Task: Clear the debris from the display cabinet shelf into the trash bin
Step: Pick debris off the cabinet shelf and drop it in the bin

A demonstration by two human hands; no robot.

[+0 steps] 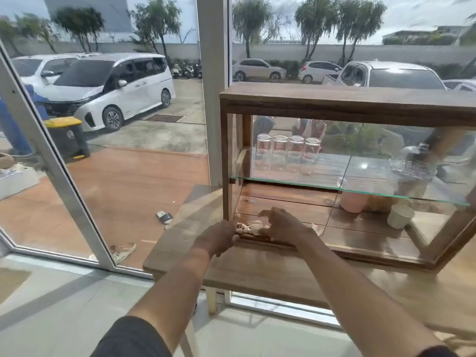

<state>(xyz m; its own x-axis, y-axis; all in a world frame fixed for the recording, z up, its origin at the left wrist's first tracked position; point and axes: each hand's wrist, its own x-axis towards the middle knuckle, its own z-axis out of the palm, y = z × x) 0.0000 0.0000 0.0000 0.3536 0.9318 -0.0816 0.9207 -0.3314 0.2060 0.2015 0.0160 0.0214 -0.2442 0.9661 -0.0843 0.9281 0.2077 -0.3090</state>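
Note:
A wooden display cabinet (334,99) with a glass shelf stands on a wooden table. On its bottom wooden shelf (288,210), at the front left, lies a pile of pale crumpled debris (248,226). My left hand (217,238) is cupped at the cabinet's front edge, just left of the pile, fingers curled. My right hand (279,222) reaches inside the cabinet with fingers spread, resting just right of the pile and touching it. One small scrap (249,200) lies further back on the shelf. No trash bin is visible indoors.
Several upturned glasses (287,154) stand on the glass shelf (283,182). A pink cup (353,203) and a white cup (399,216) sit on the bottom shelf at right. The table (257,274) edge is near me. Outside the window stands a dark bin with a yellow lid (67,137).

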